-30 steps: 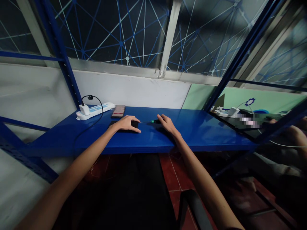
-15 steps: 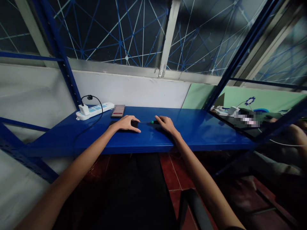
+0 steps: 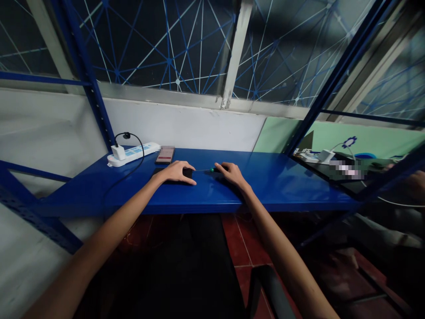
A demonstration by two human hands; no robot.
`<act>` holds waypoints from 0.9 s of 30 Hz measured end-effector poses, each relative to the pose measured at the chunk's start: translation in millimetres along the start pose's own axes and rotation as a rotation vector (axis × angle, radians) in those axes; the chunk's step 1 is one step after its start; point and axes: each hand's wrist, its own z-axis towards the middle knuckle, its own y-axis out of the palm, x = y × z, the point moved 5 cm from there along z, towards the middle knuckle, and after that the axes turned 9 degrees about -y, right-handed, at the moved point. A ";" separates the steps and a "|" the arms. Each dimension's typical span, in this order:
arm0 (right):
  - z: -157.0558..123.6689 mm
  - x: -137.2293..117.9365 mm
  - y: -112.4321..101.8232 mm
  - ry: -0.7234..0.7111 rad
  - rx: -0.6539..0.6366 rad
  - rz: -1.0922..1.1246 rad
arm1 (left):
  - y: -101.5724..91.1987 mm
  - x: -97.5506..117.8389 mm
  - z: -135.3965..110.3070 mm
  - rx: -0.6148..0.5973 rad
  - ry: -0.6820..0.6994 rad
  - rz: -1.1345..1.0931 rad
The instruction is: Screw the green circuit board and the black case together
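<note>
My left hand [image 3: 176, 172] lies over a flat black object [image 3: 187, 174] on the blue table, thumb and fingers curved around its right end. Most of that object is hidden under the hand, so its kind is unclear. In my right hand [image 3: 232, 173] is a screwdriver [image 3: 212, 169] with a green-tipped dark handle, the fingers wrapped round it. Its thin shaft lies level and points left, the tip at or very near the black object's right end. Whether the tip touches cannot be made out.
Behind my left hand lies a phone [image 3: 165, 154] beside a white power strip [image 3: 134, 153] with a plugged-in charger and black cable. Blue shelf posts [image 3: 86, 84] frame the blue table [image 3: 212, 195]. At right, another person's hand [image 3: 416, 184] is near a dark surface with cables. A chair armrest [image 3: 270, 288] stands below.
My hands, the screwdriver and the black object keep nearly the same pose. The whole view has shifted slightly. The other person's hand at the right has moved.
</note>
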 end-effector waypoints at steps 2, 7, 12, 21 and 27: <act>1.3 4.5 2.0 0.020 -0.001 0.120 | 0.4 -1.0 0.7 -0.003 -0.004 -0.001; 3.3 10.9 1.8 0.062 0.027 0.207 | 1.4 -2.9 1.5 -0.011 -0.013 0.000; 0.0 2.2 -1.8 0.039 0.000 0.018 | 0.8 -1.0 0.9 0.001 -0.005 0.003; 2.8 12.1 3.4 0.086 0.044 0.303 | 0.3 -1.2 0.9 0.014 0.004 -0.006; 1.2 6.7 0.2 0.055 0.034 0.060 | 1.1 -1.6 1.3 0.025 0.016 0.001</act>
